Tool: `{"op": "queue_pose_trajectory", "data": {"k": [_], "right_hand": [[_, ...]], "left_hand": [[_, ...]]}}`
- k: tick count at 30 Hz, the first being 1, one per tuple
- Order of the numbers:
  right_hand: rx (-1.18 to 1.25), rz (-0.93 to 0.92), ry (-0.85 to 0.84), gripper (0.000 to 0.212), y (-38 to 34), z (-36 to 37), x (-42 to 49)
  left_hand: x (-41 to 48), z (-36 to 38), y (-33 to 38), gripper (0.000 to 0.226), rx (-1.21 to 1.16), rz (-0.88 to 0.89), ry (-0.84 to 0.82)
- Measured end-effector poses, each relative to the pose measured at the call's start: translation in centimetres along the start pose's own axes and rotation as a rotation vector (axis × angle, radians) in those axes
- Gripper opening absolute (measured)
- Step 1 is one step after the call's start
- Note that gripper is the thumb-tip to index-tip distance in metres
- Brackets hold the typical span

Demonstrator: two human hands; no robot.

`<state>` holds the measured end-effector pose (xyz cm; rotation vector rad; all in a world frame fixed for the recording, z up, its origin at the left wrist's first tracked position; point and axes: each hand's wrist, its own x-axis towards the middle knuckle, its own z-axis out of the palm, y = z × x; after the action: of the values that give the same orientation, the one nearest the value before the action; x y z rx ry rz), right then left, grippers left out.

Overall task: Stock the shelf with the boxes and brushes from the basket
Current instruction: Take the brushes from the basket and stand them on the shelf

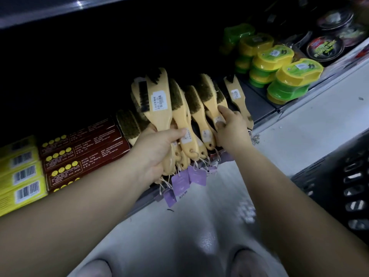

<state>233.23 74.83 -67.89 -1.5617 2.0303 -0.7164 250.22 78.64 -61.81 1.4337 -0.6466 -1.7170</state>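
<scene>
My left hand (157, 152) grips a bunch of several wooden-handled brushes (159, 108) by their handles, held over the low shelf's front edge (265, 120). Purple tags (187, 178) dangle on strings from the handle ends. My right hand (231, 126) pinches the handle of one brush (209, 96) at the right side of the bunch. Another brush (237, 98) lies on the shelf just right of that hand. Dark red boxes (83, 148) and yellow boxes (20, 170) are stacked on the shelf to the left. The black basket (339, 186) stands on the floor at the right.
Green and yellow plastic containers (279, 68) are stacked on the shelf to the right, with round black tins (325, 47) behind them. An upper shelf (60, 9) overhangs the dark interior. Pale floor (199, 226) lies below, with my knees at the bottom edge.
</scene>
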Motion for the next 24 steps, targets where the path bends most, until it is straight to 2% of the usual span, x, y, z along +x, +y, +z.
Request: {"op": "queue_pose_trajectory", "data": {"k": [4, 7, 8, 11, 14, 16, 18, 20, 24], "right_hand": [[0.035, 0.033, 0.047, 0.043, -0.7, -1.1, -0.9], [0.256, -0.033, 0.094, 0.021, -2.5, -2.5, -2.6], [0.347, -0.047, 0.029, 0.014, -3.3, -3.0, -3.4], [0.487, -0.019, -0.302, 0.021, -4.3, -3.7, -5.2], [0.617, 0.057, -0.449, 0.029, -4.2, -4.1, -5.9], [0.704, 0.085, -0.495, 0.018, -4.0, -4.3, -6.1], [0.798, 0.145, -0.455, 0.012, -3.8, -4.2, -6.2], [0.843, 0.218, -0.327, 0.012, -3.4, -4.1, -6.0], [0.645, 0.23, 0.031, 0.021, -1.7, -4.4, -4.1]], "left_hand": [[0.1, 0.2, 0.1, 0.032, 0.009, 0.04, -0.009], [0.0, 0.6, -0.1, 0.031, -0.01, 0.077, -0.02], [-0.1, 0.8, -0.2, 0.033, -0.024, 0.094, -0.024], [-0.2, 1.3, -0.2, 0.036, -0.066, 0.139, -0.019], [-0.2, 1.3, 0.0, 0.035, -0.072, 0.128, -0.029], [-0.4, 1.4, 0.0, 0.034, -0.062, 0.124, -0.045], [-0.7, 1.5, 0.0, 0.03, -0.061, 0.111, -0.035], [-0.8, 1.4, 0.0, 0.027, -0.072, 0.091, -0.004], [-0.8, 0.8, -0.1, 0.022, -0.061, 0.058, 0.01]]}}
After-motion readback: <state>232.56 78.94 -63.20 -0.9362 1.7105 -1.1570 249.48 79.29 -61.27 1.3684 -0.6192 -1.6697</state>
